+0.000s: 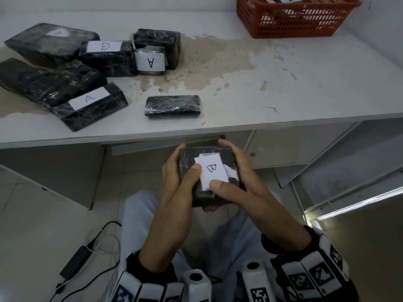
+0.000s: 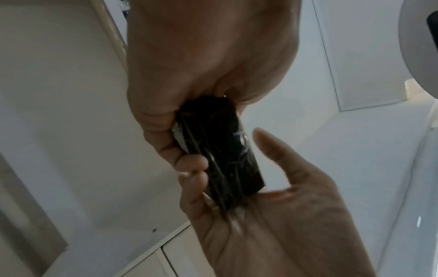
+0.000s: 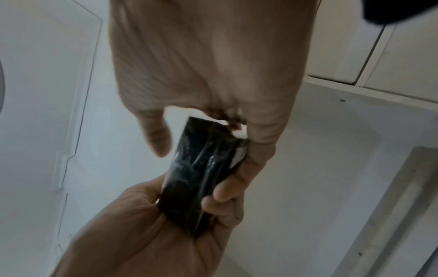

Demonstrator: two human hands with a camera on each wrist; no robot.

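A black, film-wrapped block (image 1: 187, 162) with a white paper label marked "B" (image 1: 212, 173) is held in both hands below the table's front edge, above my lap. My left hand (image 1: 177, 177) grips its left side, thumb on the label's left edge. My right hand (image 1: 238, 182) grips the right side, thumb pressing the label's lower end. The left wrist view shows the block (image 2: 222, 159) edge-on between my left hand (image 2: 201, 75) and my right hand (image 2: 272, 215). In the right wrist view the block (image 3: 201, 174) also sits between both palms.
On the white, stained table (image 1: 283, 88) lie several black wrapped blocks at the left, some labelled A (image 1: 89, 99) or B (image 1: 104, 46). One unlabelled block (image 1: 172, 106) lies near the front edge. A red basket (image 1: 298, 20) stands back right. A power adapter (image 1: 76, 262) with cables lies on the floor.
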